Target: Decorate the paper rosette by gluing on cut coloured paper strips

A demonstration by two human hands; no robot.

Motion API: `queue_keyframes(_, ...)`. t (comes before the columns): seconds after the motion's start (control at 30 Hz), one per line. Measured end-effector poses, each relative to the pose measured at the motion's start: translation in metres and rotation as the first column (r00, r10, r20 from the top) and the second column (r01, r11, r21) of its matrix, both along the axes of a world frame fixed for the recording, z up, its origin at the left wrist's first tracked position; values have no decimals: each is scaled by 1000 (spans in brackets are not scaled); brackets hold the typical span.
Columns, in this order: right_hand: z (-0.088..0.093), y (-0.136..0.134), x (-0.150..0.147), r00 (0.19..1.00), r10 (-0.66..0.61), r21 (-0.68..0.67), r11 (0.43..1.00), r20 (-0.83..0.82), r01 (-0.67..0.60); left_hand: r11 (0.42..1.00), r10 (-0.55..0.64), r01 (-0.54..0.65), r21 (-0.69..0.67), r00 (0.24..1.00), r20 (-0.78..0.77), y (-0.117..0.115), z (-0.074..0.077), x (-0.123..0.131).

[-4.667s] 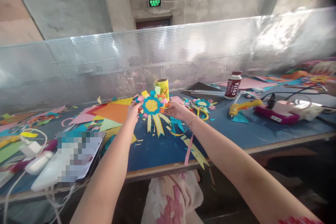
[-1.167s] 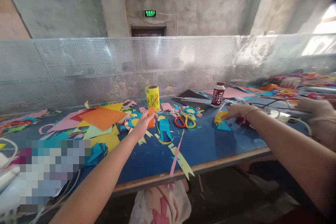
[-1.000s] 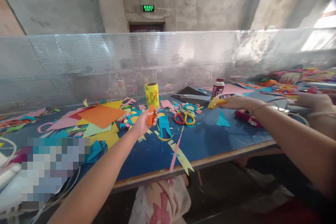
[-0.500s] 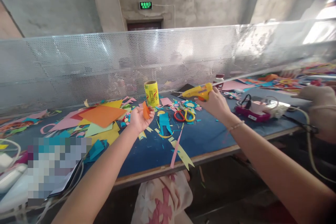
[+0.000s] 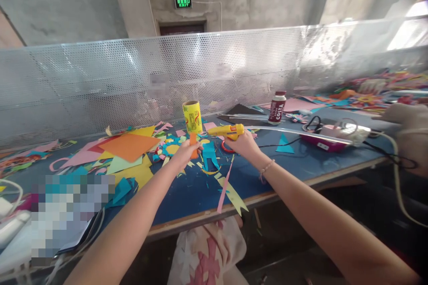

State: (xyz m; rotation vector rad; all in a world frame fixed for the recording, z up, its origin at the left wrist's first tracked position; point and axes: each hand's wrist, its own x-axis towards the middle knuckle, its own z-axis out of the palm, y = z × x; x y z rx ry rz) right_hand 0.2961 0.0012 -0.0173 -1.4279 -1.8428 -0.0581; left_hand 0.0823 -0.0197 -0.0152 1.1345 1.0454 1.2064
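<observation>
My left hand (image 5: 185, 151) pinches a small orange paper piece (image 5: 193, 140) above the blue table (image 5: 187, 193). My right hand (image 5: 243, 144) grips a yellow glue gun (image 5: 227, 130) whose nozzle points left toward the orange piece, close to it. Its black cord runs right across the table. Just behind the orange piece lies a paper flower with a yellow centre (image 5: 172, 148). Blue and yellow paper strips (image 5: 210, 155) lie beneath both hands.
A yellow tape roll (image 5: 191, 116) stands behind the hands. Orange, yellow and pink sheets (image 5: 129, 146) lie at left. A brown bottle (image 5: 277, 107), a magenta device (image 5: 326, 142) and another person's gloved hand (image 5: 409, 118) are at right. A perforated metal screen (image 5: 100, 80) backs the table.
My right hand reached right, picked up the glue gun and brought it left to the orange piece. My left hand put the flower down and took up the orange piece.
</observation>
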Motion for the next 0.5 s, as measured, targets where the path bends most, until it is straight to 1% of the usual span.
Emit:
queue_keyframes(0.1, -7, -2, -4, 1000, 30, 19, 999, -6, -30, 997, -53, 59, 50, 992, -111, 4, -10, 0)
queue_keyframes(0.2, -10, -3, -6, 997, 69, -10, 998, -16, -69, 997, -71, 77, 26, 983, -168, 5, -13, 1)
queue_keyframes(0.33, -12, -3, -8, 996, 91, -49, 995, -1, -91, 996, -88, 88, -9, 977, -195, 3, -12, 4)
queue_keyframes(0.5, -15, 1, -10, 998, 46, -13, 999, 46, -46, 993, -120, 121, -8, 975, -187, 2, -13, 6)
